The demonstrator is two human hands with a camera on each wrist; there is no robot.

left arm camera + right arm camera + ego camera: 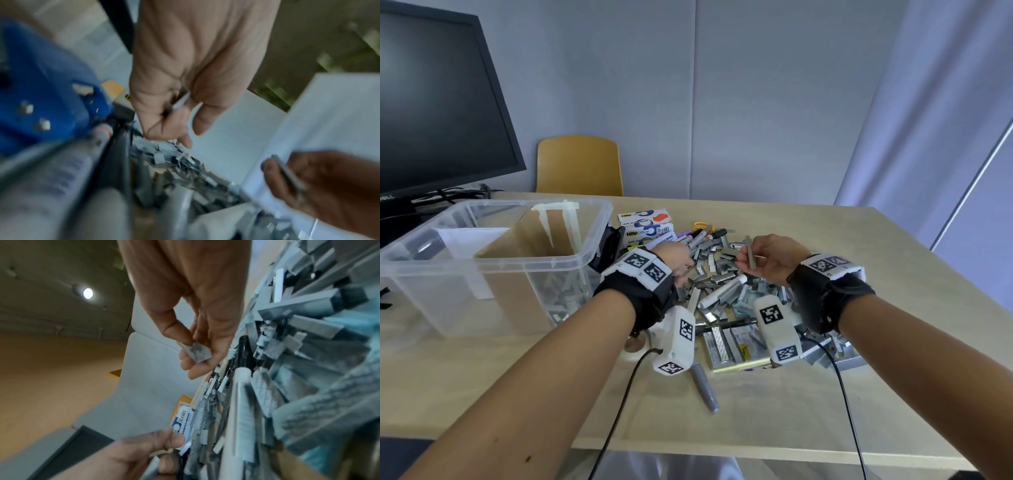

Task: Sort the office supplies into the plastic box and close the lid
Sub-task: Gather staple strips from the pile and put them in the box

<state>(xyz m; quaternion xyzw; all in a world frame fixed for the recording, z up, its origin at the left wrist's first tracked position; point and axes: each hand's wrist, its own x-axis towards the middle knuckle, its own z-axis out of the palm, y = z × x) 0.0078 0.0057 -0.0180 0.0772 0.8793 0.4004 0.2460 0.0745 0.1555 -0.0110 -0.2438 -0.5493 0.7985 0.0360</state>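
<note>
Pale wooden table [808,404], heaped with loose staple strips [726,287] right of the open plastic box [493,260]. Above that heap, right hand [770,257] pinching one staple strip [750,257]; left hand [674,260] curled around a few more.

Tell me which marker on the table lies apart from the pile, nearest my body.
The grey marker, lying alone on the bare table in front of the staple pile. The other markers sit at the pile's far edge.
</note>
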